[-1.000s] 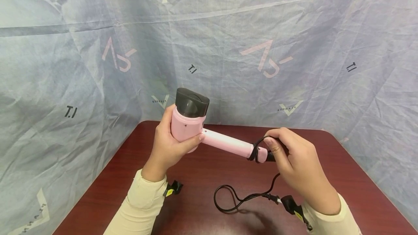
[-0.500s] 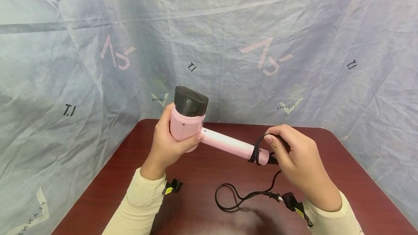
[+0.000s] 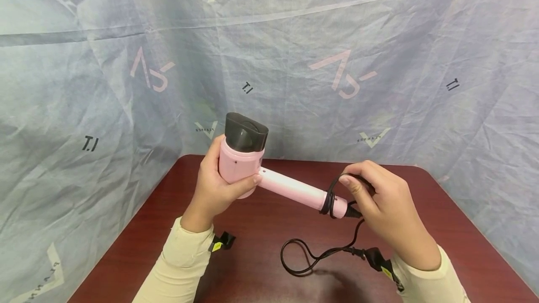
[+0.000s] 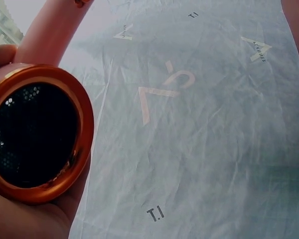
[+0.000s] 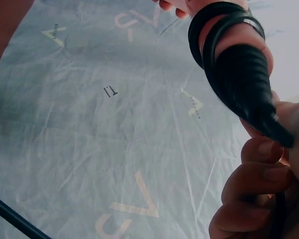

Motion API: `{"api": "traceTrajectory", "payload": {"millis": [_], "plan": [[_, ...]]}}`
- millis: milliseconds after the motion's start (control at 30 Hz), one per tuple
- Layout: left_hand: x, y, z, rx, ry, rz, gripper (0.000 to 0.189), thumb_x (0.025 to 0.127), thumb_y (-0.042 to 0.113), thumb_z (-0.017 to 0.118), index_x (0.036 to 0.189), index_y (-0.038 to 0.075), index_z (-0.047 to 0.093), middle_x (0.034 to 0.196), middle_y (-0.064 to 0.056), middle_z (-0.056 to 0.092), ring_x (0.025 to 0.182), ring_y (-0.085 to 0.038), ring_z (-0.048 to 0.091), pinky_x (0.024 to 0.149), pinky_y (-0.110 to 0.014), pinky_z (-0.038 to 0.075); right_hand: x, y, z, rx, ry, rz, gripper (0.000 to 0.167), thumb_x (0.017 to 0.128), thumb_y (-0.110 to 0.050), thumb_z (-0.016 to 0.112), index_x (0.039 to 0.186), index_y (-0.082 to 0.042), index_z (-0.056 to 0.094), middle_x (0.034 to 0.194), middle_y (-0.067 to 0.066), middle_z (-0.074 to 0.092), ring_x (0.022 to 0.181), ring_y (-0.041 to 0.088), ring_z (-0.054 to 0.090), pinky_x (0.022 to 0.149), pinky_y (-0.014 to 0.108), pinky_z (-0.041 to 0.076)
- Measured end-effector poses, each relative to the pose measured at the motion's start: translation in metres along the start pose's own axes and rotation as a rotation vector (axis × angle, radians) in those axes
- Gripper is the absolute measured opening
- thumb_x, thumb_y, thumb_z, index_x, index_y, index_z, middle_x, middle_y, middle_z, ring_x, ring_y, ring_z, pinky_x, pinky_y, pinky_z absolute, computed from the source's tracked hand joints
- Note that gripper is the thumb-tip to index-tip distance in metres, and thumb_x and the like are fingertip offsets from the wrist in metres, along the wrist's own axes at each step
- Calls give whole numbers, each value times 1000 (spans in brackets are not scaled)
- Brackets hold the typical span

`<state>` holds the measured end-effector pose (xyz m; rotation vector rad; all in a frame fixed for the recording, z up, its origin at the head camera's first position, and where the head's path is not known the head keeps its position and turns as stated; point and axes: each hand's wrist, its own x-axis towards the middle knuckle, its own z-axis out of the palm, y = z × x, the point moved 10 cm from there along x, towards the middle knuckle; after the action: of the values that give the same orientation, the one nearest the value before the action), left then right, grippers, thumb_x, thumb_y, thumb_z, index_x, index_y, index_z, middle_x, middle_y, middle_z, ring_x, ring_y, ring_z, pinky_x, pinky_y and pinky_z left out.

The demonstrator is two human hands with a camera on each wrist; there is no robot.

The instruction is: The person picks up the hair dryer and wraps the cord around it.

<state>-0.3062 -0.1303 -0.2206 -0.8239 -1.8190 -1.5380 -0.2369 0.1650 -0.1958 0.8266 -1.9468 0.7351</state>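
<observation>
A pink hair dryer [image 3: 290, 187] with a black nozzle [image 3: 246, 133] is held above the table, nozzle up and handle slanting down to the right. My left hand [image 3: 212, 191] grips its barrel, thumb near the handle joint. In the left wrist view, the copper-coloured rear ring [image 4: 84, 129] surrounds a dark mesh intake. The black cord [image 3: 332, 250] is wrapped round the handle's end. My right hand [image 3: 385, 205] pinches a loop of it between thumb and forefinger. The right wrist view shows the ribbed cord sleeve [image 5: 244, 74] and curled fingers [image 5: 254, 184].
The dark red table [image 3: 252, 256] lies beneath both hands. Loose cord hangs in a loop low over it, its plug [image 3: 358, 252] beside the right wrist's camera mount [image 3: 375, 258]. Grey printed cloth [image 3: 278, 60] encloses the back and sides.
The handle's end has dipped slightly, and more of the ribbed cord sleeve shows beside my right hand. The hanging loop and plug have shifted a little right. My left hand keeps its grip.
</observation>
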Motion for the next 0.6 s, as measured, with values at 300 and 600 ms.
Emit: {"api": "traceTrajectory", "payload": {"millis": [300,600], "plan": [[1,1,1,-29,-14,4,82,67,3,92,138,20,57,111,-3,69,95,-26,66,85,-33,57,2,2,-2,7,-1,-1,23,81,-2,83,93,-19,73,77,-15,55,63,-6,39,58,11,33],[0,2,1,-33,-22,11,80,66,3,92,137,19,58,110,-4,69,94,-26,66,85,-33,57,2,3,-3,13,1,-3,26,77,-3,85,91,-21,73,76,-15,54,64,-6,40,59,10,33]]}}
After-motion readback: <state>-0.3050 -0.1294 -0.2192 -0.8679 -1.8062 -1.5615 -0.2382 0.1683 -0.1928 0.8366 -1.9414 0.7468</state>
